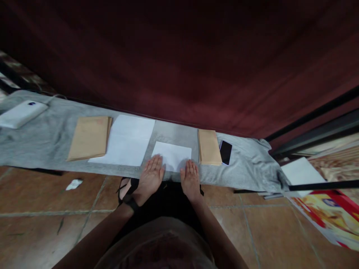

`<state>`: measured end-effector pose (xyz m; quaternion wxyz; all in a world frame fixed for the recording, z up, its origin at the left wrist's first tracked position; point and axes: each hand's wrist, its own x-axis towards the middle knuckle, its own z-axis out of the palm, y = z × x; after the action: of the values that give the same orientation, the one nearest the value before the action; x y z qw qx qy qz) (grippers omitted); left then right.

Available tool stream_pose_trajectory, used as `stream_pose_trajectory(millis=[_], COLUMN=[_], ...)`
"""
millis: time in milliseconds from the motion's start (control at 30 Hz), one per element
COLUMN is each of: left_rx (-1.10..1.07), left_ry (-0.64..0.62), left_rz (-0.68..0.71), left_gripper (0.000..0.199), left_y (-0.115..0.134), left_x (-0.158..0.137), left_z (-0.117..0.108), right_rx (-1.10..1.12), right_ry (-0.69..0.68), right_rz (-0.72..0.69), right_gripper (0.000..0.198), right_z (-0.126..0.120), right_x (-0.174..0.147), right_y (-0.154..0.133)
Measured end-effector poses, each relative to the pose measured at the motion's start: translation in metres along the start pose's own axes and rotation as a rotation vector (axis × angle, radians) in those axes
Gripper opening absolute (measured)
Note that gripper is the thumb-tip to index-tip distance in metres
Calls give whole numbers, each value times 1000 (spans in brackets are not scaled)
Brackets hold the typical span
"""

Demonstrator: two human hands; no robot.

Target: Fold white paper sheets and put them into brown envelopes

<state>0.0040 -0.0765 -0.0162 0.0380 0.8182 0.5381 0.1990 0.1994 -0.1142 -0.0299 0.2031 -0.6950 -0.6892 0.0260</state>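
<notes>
In front of me a small white sheet of paper [173,152], perhaps folded, lies on the grey cloth. My left hand [152,172] rests flat near its lower left corner, fingers stretched out. On the lower right corner lies my right hand [190,178], also flat with its fingers extended. Neither hand grips anything. To the left are larger white sheets [130,140], partly under a stack of brown envelopes [89,137]. A narrower stack of brown envelopes [209,147] is to the right of my right hand.
A dark phone [226,152] lies beside the right stack. At the far left is a white device [22,114] with a cable. A dark red curtain [179,67] hangs behind the cloth-covered surface [246,164]. A colourful box [331,213] stands at the lower right.
</notes>
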Motion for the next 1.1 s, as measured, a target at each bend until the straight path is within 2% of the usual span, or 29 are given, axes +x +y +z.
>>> stream_pose_trajectory(millis=[133,233,333,467,700,800,900,1000,1100], left_rx=[-62,-40,-3,3,-96,-135,-189,-399,-717], left_ry=[-96,-156,-160,-72,75,101,83,72,82], left_rz=[111,91,48,-60,-230,-287,-414,-583,-689], left_gripper=[56,56,57,61,63,61,60,61,47], left_y=[12,9,-2,-15,-27,-30,-30,-30,-30], left_x=[38,63,76,75,51,46,51,58,63], left_z=[17,31,39,42,36,28,18,9,3], right_rx=[123,109,35,-46,-40,-26,-47,-63,-55], right_ry=[-100,-150,-134,-27,133,186,193,174,162], right_rz=[-61,-28,-41,-24,25,5,-6,-5,-6], right_gripper=[53,51,50,55,62,62,61,60,57], right_z=[12,22,29,35,42,44,44,43,42], right_x=[41,67,79,78,69,67,66,66,65], right_y=[-22,-26,-18,-4,13,16,16,15,16])
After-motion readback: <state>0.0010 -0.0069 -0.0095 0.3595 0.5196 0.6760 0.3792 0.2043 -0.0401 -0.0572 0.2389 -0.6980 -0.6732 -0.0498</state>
